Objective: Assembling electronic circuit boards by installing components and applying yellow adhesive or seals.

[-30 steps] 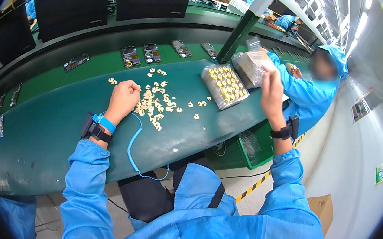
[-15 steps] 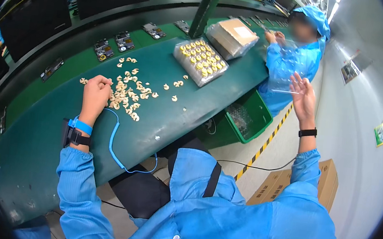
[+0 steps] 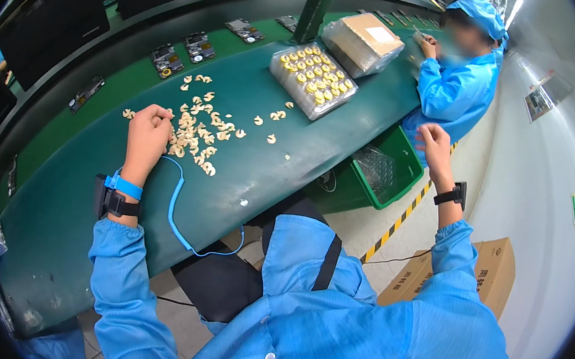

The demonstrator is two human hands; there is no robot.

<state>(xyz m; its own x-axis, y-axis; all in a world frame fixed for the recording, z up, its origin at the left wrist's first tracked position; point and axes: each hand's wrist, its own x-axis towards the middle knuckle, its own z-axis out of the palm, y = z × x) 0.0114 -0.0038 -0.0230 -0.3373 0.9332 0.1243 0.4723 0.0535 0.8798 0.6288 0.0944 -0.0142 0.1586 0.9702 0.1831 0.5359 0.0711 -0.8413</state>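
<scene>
My left hand [image 3: 148, 138] rests at the left edge of a loose pile of small cream C-shaped pieces [image 3: 198, 131] on the green table. Its fingers are bent and pressed together; whatever they may hold is hidden. A blue coiled cord [image 3: 175, 199] runs from a blue band on that wrist. My right hand [image 3: 436, 149] is raised beyond the table's right edge, near the green bin [image 3: 410, 182]. Its fingers are loosely bent, slightly blurred, with nothing visible in them. Inside the bin lies clear moulded plastic [image 3: 375, 169].
A stack of clear trays with yellow round parts [image 3: 315, 84] stands beside a second stack topped with cardboard [image 3: 369, 37]. Circuit boards [image 3: 200, 47] lie along the far strip. A co-worker in blue [image 3: 455, 85] sits at right. A cardboard box [image 3: 488, 271] stands on the floor.
A clear plastic sheet beside my spread right hand is gone from there. That hand has come left and lower, its fingers now more bent. My left hand stays by the pile.
</scene>
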